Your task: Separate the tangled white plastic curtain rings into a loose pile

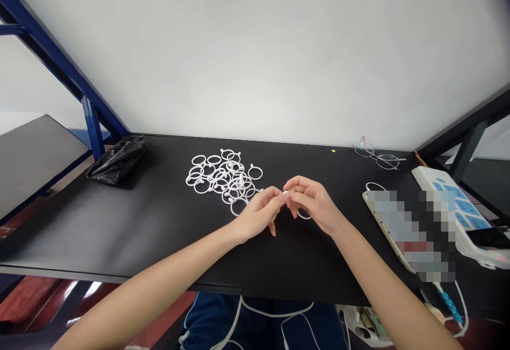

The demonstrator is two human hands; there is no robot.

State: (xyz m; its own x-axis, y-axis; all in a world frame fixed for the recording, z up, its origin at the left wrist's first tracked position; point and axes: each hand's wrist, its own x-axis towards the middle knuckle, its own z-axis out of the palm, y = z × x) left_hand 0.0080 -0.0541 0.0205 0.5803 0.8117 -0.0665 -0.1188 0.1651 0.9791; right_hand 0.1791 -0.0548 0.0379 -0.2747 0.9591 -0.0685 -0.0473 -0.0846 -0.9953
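My left hand (258, 215) and my right hand (314, 204) meet above the black table, fingertips pinched close together. Between them shows a small white piece (286, 193), mostly covered by the fingers, so its kind is unclear. Under my right hand curves part of a white ring (305, 215); whether it is held or lies on the table I cannot tell. Just left of my hands spreads a loose pile of white plastic rings (223, 176), each with a small knob or eyelet, some overlapping. One ring (255, 172) sits at the pile's right side.
A black plastic bag (117, 160) lies at the table's left end. Eyeglasses (375, 156) rest near the wall at right. A phone (392, 233) with a blurred screen and a white power strip (458, 201) occupy the right side, with cables (461, 299) at the front edge.
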